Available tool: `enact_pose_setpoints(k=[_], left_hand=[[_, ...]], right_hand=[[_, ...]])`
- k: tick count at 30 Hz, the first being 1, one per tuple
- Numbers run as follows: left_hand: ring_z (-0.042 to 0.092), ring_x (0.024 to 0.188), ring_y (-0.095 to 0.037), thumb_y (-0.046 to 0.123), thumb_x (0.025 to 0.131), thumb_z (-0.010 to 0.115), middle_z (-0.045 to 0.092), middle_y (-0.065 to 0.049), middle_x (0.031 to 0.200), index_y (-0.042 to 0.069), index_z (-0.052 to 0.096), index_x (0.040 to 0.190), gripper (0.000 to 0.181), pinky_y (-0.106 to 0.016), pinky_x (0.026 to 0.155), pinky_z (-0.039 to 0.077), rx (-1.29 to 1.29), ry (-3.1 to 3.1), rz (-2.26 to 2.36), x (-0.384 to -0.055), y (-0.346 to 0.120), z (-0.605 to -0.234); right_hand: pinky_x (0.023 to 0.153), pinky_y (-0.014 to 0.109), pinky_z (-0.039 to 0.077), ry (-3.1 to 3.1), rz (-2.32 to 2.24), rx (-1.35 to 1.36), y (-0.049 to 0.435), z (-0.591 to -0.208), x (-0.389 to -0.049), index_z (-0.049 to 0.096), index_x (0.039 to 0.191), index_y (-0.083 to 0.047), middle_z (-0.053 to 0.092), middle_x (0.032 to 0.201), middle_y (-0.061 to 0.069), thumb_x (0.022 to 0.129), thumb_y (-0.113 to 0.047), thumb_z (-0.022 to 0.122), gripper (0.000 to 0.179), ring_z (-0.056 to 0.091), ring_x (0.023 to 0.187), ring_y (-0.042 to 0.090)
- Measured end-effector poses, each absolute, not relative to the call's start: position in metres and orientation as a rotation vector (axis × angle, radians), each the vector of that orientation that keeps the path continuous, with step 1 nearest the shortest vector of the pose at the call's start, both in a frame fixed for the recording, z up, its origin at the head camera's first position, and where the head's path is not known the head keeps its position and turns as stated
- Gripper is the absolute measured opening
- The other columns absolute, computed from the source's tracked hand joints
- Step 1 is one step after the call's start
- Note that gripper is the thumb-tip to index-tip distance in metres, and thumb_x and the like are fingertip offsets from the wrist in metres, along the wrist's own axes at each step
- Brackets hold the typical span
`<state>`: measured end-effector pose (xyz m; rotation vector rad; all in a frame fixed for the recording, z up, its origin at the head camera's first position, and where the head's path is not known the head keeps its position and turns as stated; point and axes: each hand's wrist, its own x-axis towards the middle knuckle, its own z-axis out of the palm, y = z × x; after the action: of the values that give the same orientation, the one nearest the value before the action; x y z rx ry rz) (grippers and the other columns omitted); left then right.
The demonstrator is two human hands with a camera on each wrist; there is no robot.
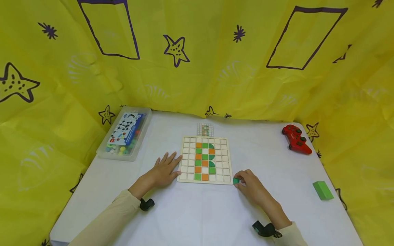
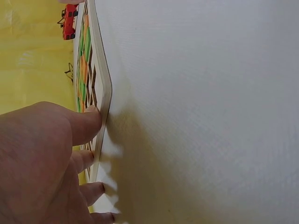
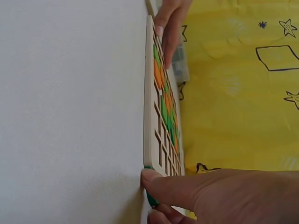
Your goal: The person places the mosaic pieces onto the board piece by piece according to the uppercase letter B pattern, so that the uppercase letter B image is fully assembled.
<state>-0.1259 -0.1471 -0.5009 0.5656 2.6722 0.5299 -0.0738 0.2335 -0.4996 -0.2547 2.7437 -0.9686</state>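
A pale wooden grid board (image 1: 219, 178) lies mid-table with orange and green tiles (image 1: 205, 163) set in some of its squares. Dark green rounded tiles run down the pattern's right side. My left hand (image 1: 163, 172) has its fingers spread, with thumb and fingertips at the board's left edge. In the left wrist view that thumb (image 2: 88, 123) rests on the rim. At the board's near right corner, my right hand (image 1: 250, 186) pinches a small dark green tile (image 3: 152, 199) between thumb and fingers. The fingers cover much of that tile, so its full outline is hidden.
Behind the board lies a small printed grid card (image 1: 205, 130) with a similar pattern. A clear plastic box (image 1: 132, 156) of colourful parts sits back left. On the right are a red game controller (image 1: 296, 139) and a green block (image 1: 322, 190). Yellow cloth (image 1: 203, 89) surrounds the table.
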Motion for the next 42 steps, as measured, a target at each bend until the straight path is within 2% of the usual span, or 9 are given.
enact_pose_setpoints(k=[13,19,31,38,42], left_hand=[[0.003,0.162,-0.047,0.042,0.113,0.046,0.010,-0.015,0.177,0.018,0.020,0.171,0.068,-0.071,0.126,0.007,0.567,2.676,0.507,-0.127,-0.149,-0.506],[0.002,0.162,-0.047,0.043,0.113,0.045,0.010,-0.015,0.178,0.018,0.020,0.171,0.068,-0.071,0.126,0.007,0.566,2.677,0.504,-0.127,-0.149,-0.509],[0.002,0.162,-0.047,0.043,0.113,0.046,0.010,-0.015,0.177,0.018,0.020,0.171,0.068,-0.072,0.125,0.008,0.580,2.675,0.509,-0.126,-0.150,-0.507],[0.003,0.162,-0.048,0.042,0.113,0.047,0.011,-0.016,0.177,0.017,0.021,0.171,0.068,-0.072,0.125,0.008,0.592,2.677,0.521,-0.126,-0.149,-0.503],[0.004,0.162,-0.048,0.042,0.113,0.047,0.011,-0.016,0.177,0.017,0.022,0.170,0.068,-0.072,0.125,0.008,0.586,2.682,0.510,-0.126,-0.149,-0.502]], right_hand=[[0.086,0.039,0.054,2.803,-0.924,-0.291,0.232,-0.496,-0.076,0.069,0.118,-0.008,0.058,0.110,0.007,0.099,-0.008,0.074,0.019,0.059,0.101,0.021],[0.091,0.045,0.053,2.856,-0.964,-0.316,0.221,-0.495,-0.083,0.070,0.117,-0.005,0.059,0.113,0.010,0.098,-0.007,0.075,0.020,0.060,0.102,0.025],[0.083,0.031,0.054,2.909,-0.855,-0.474,0.162,-0.504,-0.084,0.074,0.111,-0.005,0.057,0.104,0.002,0.093,-0.006,0.081,0.020,0.055,0.095,0.013],[0.083,0.033,0.056,2.978,-0.782,-0.587,0.153,-0.505,-0.085,0.075,0.111,-0.007,0.061,0.104,0.002,0.089,-0.009,0.086,0.024,0.060,0.094,0.014],[0.087,0.035,0.055,2.923,-0.816,-0.568,0.156,-0.503,-0.086,0.073,0.113,-0.009,0.060,0.106,0.000,0.091,-0.009,0.084,0.025,0.059,0.095,0.013]])
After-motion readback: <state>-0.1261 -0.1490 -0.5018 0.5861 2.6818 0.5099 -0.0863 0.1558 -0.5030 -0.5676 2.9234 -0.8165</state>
